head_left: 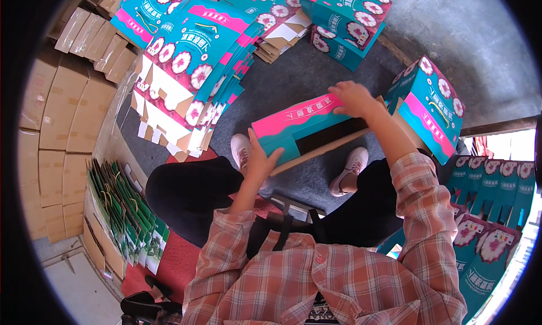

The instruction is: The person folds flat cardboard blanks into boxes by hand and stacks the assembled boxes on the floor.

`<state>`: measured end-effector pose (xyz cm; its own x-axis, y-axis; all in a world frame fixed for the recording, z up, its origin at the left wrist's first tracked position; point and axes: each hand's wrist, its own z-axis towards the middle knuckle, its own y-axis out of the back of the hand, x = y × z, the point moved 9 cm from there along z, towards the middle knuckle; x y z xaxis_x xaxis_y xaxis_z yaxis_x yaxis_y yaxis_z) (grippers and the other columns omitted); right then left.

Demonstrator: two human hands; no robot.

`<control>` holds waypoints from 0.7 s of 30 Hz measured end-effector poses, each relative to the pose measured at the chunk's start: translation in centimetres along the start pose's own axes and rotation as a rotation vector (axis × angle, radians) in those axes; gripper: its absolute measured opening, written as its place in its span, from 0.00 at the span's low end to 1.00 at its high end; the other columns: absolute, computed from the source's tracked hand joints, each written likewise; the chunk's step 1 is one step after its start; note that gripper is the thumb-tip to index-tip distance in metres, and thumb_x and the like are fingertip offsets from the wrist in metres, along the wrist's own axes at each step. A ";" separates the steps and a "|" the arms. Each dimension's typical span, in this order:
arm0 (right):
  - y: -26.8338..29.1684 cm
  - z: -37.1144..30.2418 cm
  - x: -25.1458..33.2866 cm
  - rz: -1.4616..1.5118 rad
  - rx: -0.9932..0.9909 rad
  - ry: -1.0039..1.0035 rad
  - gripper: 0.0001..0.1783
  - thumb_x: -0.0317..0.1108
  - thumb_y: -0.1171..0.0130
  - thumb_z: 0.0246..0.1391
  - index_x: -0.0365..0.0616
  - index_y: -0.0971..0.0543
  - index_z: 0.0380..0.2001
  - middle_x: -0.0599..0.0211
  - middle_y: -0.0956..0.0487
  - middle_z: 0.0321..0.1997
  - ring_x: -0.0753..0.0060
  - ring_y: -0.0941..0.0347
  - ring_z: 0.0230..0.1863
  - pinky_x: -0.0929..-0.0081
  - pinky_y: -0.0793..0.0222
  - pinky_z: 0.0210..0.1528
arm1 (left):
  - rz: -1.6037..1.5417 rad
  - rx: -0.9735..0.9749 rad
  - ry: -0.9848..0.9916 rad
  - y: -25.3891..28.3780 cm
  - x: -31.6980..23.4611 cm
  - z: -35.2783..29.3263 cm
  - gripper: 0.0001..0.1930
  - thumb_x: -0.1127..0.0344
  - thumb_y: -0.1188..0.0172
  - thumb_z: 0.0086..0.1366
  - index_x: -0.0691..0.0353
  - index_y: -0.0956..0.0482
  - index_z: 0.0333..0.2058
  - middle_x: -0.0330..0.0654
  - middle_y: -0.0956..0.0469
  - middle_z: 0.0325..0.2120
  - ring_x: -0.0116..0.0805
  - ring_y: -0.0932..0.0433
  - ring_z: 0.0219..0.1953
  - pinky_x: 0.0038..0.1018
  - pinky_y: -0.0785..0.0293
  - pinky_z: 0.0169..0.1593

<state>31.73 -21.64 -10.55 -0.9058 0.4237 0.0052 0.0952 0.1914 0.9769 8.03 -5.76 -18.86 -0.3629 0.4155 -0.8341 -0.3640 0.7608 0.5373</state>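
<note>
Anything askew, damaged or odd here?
No damage visible. The stack of flat carton blanks is fanned and slipping rather than squared. Left hand and right hand hold a half-folded teal-and-pink carton, one side open.

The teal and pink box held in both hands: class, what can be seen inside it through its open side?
The box, held by the left hand and right hand, shows only a dark interior and a brown cardboard flap along its open side. No contents are visible; the depths are in shadow.
</note>
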 end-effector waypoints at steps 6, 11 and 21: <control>1.4 -5.3 -8.7 0.156 0.242 -0.554 0.36 0.61 0.49 0.53 0.36 0.26 0.48 0.51 0.21 0.43 0.49 0.25 0.46 0.57 0.29 0.46 | 0.020 -0.026 -0.021 0.1 -0.1 0.1 0.57 0.54 0.33 0.54 0.72 0.69 0.65 0.62 0.40 0.58 0.50 0.36 0.60 0.32 0.40 0.60; -2.2 -6.9 -2.6 0.775 0.430 -0.405 0.45 0.69 0.52 0.51 0.37 0.30 0.55 0.48 0.27 0.55 0.50 0.33 0.58 0.58 0.38 0.58 | 0.029 -0.006 0.035 0.4 0.4 0.2 0.57 0.54 0.33 0.53 0.75 0.68 0.64 0.68 0.47 0.60 0.59 0.41 0.62 0.37 0.41 0.62; -2.6 -7.1 -2.1 0.593 0.521 -0.140 0.54 0.68 0.37 0.37 0.36 0.34 0.59 0.46 0.31 0.59 0.51 0.35 0.61 0.61 0.40 0.62 | 0.007 -0.112 -0.164 0.0 1.0 0.2 0.54 0.56 0.33 0.55 0.72 0.64 0.65 0.60 0.41 0.59 0.51 0.38 0.61 0.36 0.42 0.61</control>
<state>30.49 -29.29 -11.62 -0.5872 0.6847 0.4317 0.7561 0.2736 0.5945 7.86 -5.19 -19.74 -0.2241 0.5033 -0.8345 -0.4581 0.7014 0.5461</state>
